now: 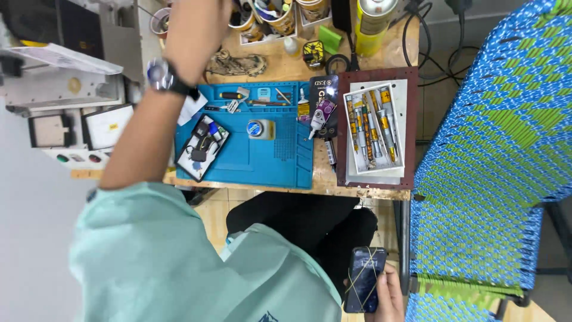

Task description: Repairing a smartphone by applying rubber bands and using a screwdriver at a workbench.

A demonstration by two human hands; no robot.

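My left hand (193,27) reaches far over the wooden bench toward a row of cups (280,18) stuffed with tools; its fingers run off the top edge, so I cannot see whether it holds anything. A wristwatch (159,74) sits on that wrist. Down at my lap my right hand (387,295) holds a dark phone (363,279) with a cracked screen, face up. A blue work mat (274,161) lies on the bench with an opened phone (201,148) at its left end and a small round tin (256,128) in the middle.
A white tray of screwdrivers (374,128) rests on a dark board to the right of the mat. A yellow can (372,24) stands at the back. A blue-and-green woven chair (494,149) fills the right side. Grey equipment (65,83) stands on the left.
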